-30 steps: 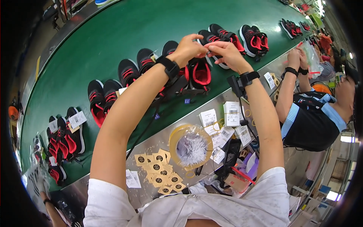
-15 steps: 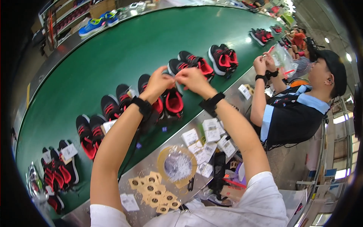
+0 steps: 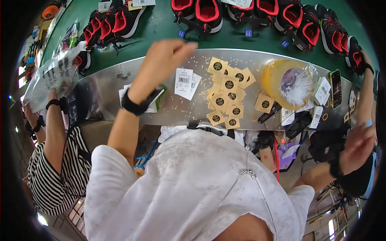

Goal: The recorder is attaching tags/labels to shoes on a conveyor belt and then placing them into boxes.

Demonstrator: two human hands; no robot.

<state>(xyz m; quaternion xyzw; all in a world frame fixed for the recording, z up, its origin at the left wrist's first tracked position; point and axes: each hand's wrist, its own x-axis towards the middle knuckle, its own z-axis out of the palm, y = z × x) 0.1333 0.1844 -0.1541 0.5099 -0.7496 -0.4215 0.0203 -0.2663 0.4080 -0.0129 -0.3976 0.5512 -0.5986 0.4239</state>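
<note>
Presently holding the left hand (image 3: 164,60) over the border between the green table (image 3: 157,30) and the metal ledge (image 3: 183,110), with fingers pointing right, close together and slightly blurred, just below a pair of black shoes with red linings (image 3: 208,12) on the table. Cannot make out anything between those fingertips. Holding the right hand (image 3: 357,146) well apart, raised at the far right in front of a co-worker's dark clothing, too blurred for telling wide fingers from narrow, or full from free. Wearing a black wristband (image 3: 134,105) on each wrist. Below the left hand, on the ledge, two overlapping white tags (image 3: 184,82), then a scattered heap of tan cards with dark round marks (image 3: 229,84). Farther right, a yellow ring (image 3: 270,76) around white strands in clear plastic (image 3: 298,86), then a phone (image 3: 335,89), nearest to the right hand
</note>
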